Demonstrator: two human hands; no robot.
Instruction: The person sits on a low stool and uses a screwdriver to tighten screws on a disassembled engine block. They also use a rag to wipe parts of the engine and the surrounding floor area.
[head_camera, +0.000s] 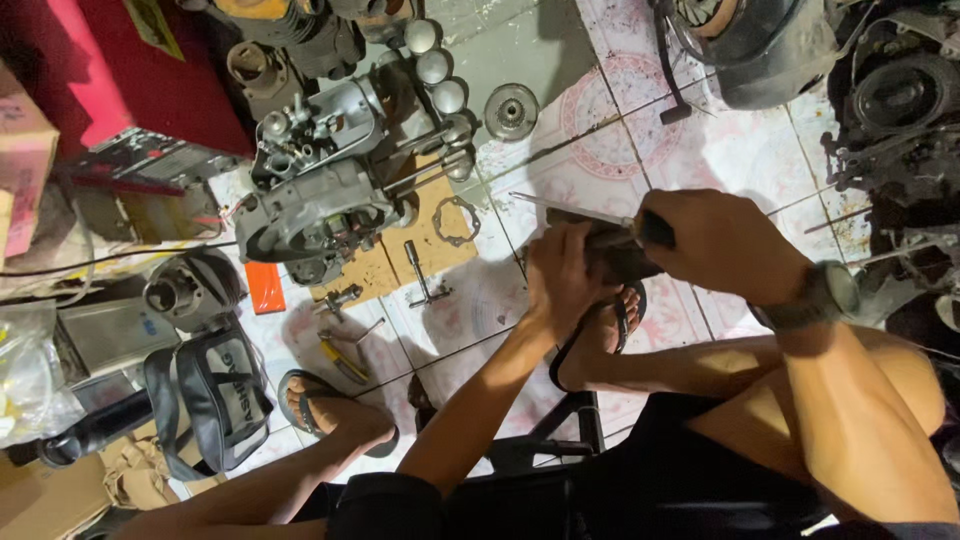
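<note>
My right hand (722, 243) grips the dark handle of a long screwdriver (570, 208), whose metal shaft points left over the tiled floor. My left hand (562, 275) holds a dark metal part (612, 252) just under the screwdriver, above my sandalled right foot. The part is mostly hidden by both hands. A watch sits on my right wrist (822, 296).
A grey engine casing (322, 180) with studs lies on cardboard (437, 235) at upper left. A T-handle wrench (422, 275), a gasket (457, 220), pliers (343, 360) and a round disc (511, 110) lie on the tiles. A grey bag (215, 390) and a cylinder (190, 290) sit left. More engine parts stand at the right edge.
</note>
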